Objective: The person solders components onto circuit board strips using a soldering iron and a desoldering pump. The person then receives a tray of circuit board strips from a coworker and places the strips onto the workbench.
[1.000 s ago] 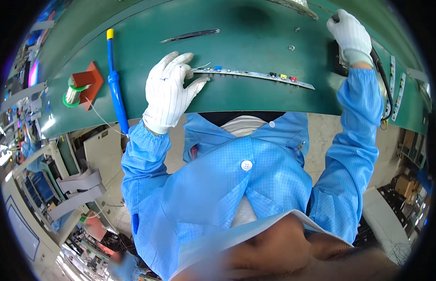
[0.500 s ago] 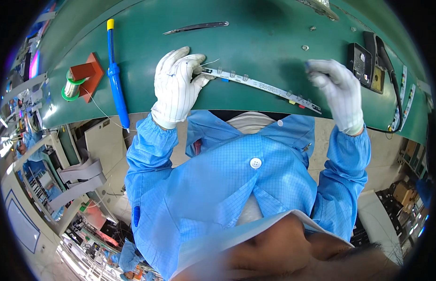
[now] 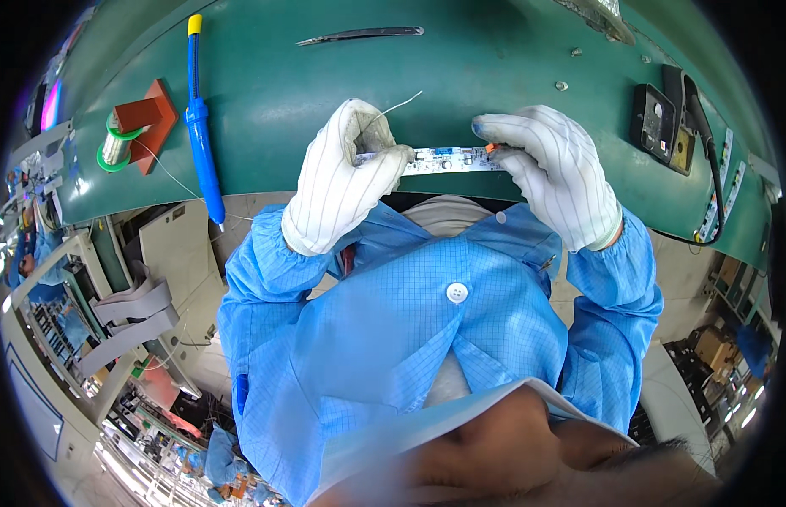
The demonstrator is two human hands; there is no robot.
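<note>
Between my two white-gloved hands lies a narrow white circuit board [image 3: 448, 161], held level above the near edge of the green table. Small components and a blue part show on its upper face. My left hand [image 3: 346, 173] pinches its left end between thumb and fingers. A thin pale wire [image 3: 403, 103] sticks up from that hand. My right hand [image 3: 557, 173] is closed round the right end, beside a small orange part [image 3: 492, 148]. Both ends of the board are covered by the gloves.
At left are a blue desoldering pump [image 3: 203, 152] and a solder spool [image 3: 117, 148] on a red-brown stand [image 3: 160, 118]. Tweezers [image 3: 361, 35] lie at the back. Right, a soldering iron holder [image 3: 655, 122] with a black cable stands near more strip boards [image 3: 728, 196].
My right hand has come left and taken hold of the board's right end. The board has turned to show a different face and sits more level.
</note>
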